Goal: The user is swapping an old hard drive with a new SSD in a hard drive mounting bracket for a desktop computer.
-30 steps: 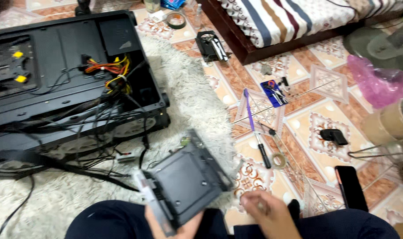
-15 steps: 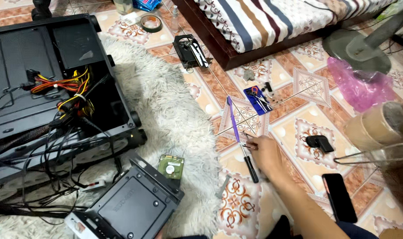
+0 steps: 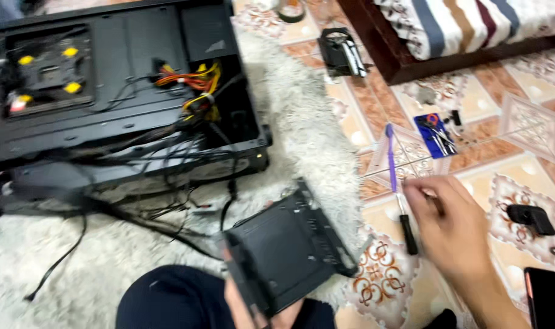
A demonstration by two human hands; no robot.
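Black metal, a drive cage [image 3: 289, 253] rests tilted over the person's lap, gripped from below by the left hand [image 3: 256, 307], whose fingers curl around its near edge. Out to the side, the right hand [image 3: 451, 228] hovers above the patterned tile floor [image 3: 521, 176], fingertips drawn together, though blur hides whether they pinch anything. Just beside those fingertips lies a screwdriver [image 3: 398, 189] with a purple shaft and black handle. Beyond the cage, on the shaggy rug [image 3: 308, 122], sits an open computer case [image 3: 107, 91] trailing cables.
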